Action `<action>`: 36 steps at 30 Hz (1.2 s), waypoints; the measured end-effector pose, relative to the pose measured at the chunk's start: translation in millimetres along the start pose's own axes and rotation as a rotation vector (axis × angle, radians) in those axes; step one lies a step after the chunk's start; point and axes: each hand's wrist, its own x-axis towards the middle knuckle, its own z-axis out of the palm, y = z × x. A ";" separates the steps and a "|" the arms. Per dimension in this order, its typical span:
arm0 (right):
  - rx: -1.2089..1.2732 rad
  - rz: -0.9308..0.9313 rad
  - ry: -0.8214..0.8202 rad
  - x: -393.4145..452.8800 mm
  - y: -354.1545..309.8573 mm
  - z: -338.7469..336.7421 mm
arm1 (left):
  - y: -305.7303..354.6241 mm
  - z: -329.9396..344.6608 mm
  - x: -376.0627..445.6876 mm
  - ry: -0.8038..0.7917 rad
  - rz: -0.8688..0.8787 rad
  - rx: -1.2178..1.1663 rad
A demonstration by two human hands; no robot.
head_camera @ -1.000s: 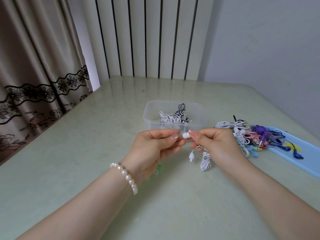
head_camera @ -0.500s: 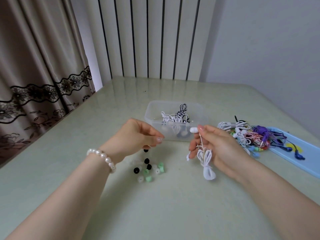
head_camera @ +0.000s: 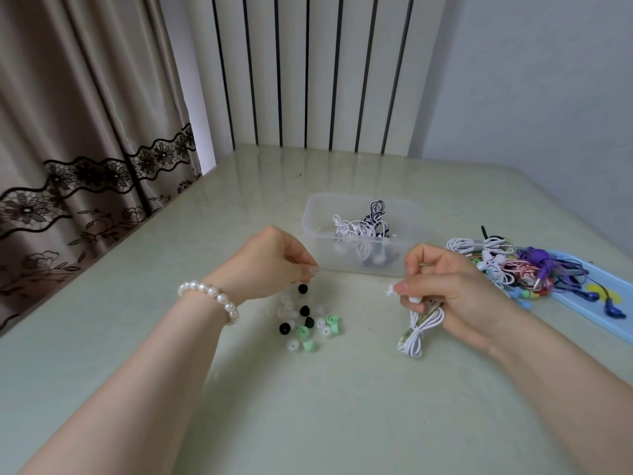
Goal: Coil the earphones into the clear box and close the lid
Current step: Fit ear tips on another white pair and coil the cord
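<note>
My right hand (head_camera: pixel 455 296) grips a coiled white earphone bundle (head_camera: pixel 419 329) just above the counter (head_camera: pixel 342 406); my left hand (head_camera: pixel 274 265), fingers curled, hovers over loose ear tips (head_camera: pixel 305 325), whether pinching one I cannot tell. Next, I reckon: lay the bundle into the clear box (head_camera: pixel 363 231).

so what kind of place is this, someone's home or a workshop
Most likely a room in a home. A beige curtain with black lace trim hangs on the left, a white ribbed radiator stands against the wall, and the work is done on a glossy pale green table, not a bench.
</note>
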 end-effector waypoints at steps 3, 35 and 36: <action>0.042 0.008 0.014 -0.3 -0.1 -0.2 | 0.9 -1.6 -1.2 -0.013 0.008 0.037; 0.164 0.075 0.115 0.2 1.9 3.2 | -9.1 -12.4 -4.9 -0.153 -0.037 0.437; 0.175 0.077 0.121 0.1 1.7 3.4 | -8.2 -13.7 -5.0 -0.136 -0.028 0.420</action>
